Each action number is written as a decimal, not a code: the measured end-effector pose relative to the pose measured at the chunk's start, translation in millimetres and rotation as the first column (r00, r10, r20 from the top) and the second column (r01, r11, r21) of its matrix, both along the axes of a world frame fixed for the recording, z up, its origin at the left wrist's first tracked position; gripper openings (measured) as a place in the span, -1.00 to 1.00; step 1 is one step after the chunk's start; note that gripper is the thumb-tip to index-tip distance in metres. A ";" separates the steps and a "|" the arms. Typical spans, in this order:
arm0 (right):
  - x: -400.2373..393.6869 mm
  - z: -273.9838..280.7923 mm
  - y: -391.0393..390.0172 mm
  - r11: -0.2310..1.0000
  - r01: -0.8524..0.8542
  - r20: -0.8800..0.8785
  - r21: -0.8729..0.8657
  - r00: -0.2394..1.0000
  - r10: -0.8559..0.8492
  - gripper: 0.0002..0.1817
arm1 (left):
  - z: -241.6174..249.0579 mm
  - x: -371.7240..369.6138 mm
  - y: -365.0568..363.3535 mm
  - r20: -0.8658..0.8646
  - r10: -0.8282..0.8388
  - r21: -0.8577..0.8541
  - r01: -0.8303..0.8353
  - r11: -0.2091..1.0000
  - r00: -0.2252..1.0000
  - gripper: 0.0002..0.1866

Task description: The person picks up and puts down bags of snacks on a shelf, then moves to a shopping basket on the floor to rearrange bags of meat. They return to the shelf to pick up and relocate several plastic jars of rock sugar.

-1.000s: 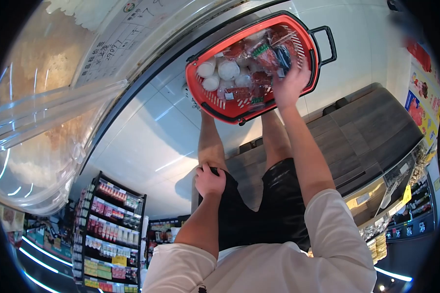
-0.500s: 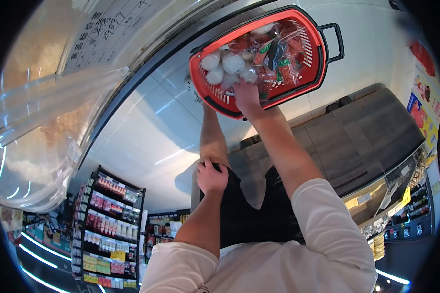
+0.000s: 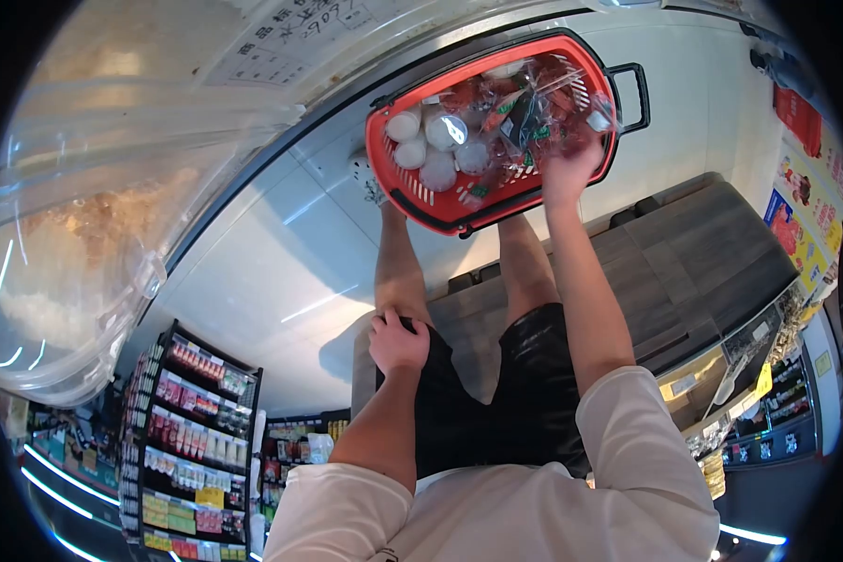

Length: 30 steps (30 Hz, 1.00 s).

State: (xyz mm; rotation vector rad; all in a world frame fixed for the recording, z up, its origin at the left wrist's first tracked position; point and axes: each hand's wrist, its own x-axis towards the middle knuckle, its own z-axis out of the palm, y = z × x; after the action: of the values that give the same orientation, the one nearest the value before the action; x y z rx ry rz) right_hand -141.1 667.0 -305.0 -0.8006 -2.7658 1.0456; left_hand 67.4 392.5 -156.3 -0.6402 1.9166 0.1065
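Observation:
A red shopping basket (image 3: 395,187) with a black handle (image 3: 639,96) stands on the pale tiled floor by my feet. It holds several white round tubs (image 3: 437,172) and clear packets of red goods (image 3: 525,112). My right hand (image 3: 569,161) reaches into the basket's right side, fingers closed on a clear packet (image 3: 585,120) near the rim. My left hand (image 3: 398,343) rests curled on my left thigh at the hem of my black shorts (image 3: 496,403), holding nothing.
A large clear plastic bin (image 3: 84,234) of pale food fills the left side, under a counter with a printed sheet (image 3: 281,47). A dark wooden platform (image 3: 693,262) lies to the right. Shop shelves (image 3: 192,412) with packaged goods stand behind me.
My right hand has moved from the white tubs at the basket's near left over to its right side and now grips a clear packet. My left hand stays on my thigh.

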 end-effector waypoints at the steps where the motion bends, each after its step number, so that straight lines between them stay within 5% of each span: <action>1: 4.4 0.5 -16.1 0.917 0.154 0.130 -0.367 0.985 -0.113 -0.40 | -0.4 0.2 -0.3 0.001 0.002 -0.001 -0.002 1.000 1.000 -0.40; 3: 21.1 -24.6 -38.0 0.951 -0.170 0.259 -0.257 0.936 0.237 -0.49 | -0.9 1.2 -0.8 0.011 -0.004 0.006 0.004 1.000 1.000 -0.39; 4: 28.1 -29.4 -61.0 0.938 -0.329 0.116 -0.113 0.933 0.341 -0.59 | -0.6 1.3 -0.6 0.014 -0.003 0.004 0.003 1.000 1.000 -0.39; 5: 35.1 -43.6 -75.9 0.936 -0.191 0.395 -0.295 0.868 0.302 -0.44 | -0.4 0.5 -0.5 0.023 -0.007 0.003 0.007 1.000 1.000 -0.39; 6: 37.4 -51.6 -90.0 0.935 -0.192 0.394 -0.298 0.867 0.304 -0.44 | -0.8 0.1 -0.6 0.030 -0.010 0.000 0.011 1.000 0.999 -0.39; 9: 37.2 -70.1 -122.2 0.945 -0.312 0.568 -0.095 0.763 0.309 0.07 | -4.6 10.2 -1.8 -0.052 -0.036 -0.015 0.036 0.999 0.998 -0.42; 13: 23.7 -98.4 -139.5 0.848 -0.521 0.674 0.100 0.662 0.328 0.07 | -5.9 16.6 -4.8 -0.074 -0.045 -0.025 0.044 0.999 0.996 -0.42; 16: 15.4 -111.7 -132.9 0.812 -0.579 0.736 0.079 0.583 0.344 0.05 | -8.8 17.8 -4.7 -0.104 -0.045 -0.010 0.044 0.999 0.994 -0.43; 23: 9.9 -87.5 -110.0 0.821 -0.570 0.690 -0.020 0.587 0.424 -0.03 | -9.1 14.3 -13.0 -0.099 -0.037 0.011 0.038 0.999 0.994 -0.45; 26: 33.9 -62.9 -104.5 0.838 -0.545 0.556 -0.010 0.694 0.458 -0.04 | -6.2 15.5 -13.9 -0.080 -0.039 0.010 0.040 0.999 0.996 -0.46; 28: 51.1 -39.5 -106.0 0.851 -0.522 0.264 0.060 0.830 0.491 -0.06 | -5.9 13.0 -16.3 -0.078 -0.041 0.011 0.043 0.999 0.996 -0.45; 30: 69.5 -22.0 -105.7 0.849 -0.529 0.306 0.007 0.809 0.501 -0.04 | -4.3 10.1 -17.6 -0.039 -0.030 0.017 0.031 0.999 0.999 -0.44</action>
State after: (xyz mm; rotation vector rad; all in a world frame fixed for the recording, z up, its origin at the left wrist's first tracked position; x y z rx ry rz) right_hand -71.6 561.3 -327.1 -0.1856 -3.3728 0.9043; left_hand 77.5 374.9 -160.6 -0.6012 1.9604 0.1172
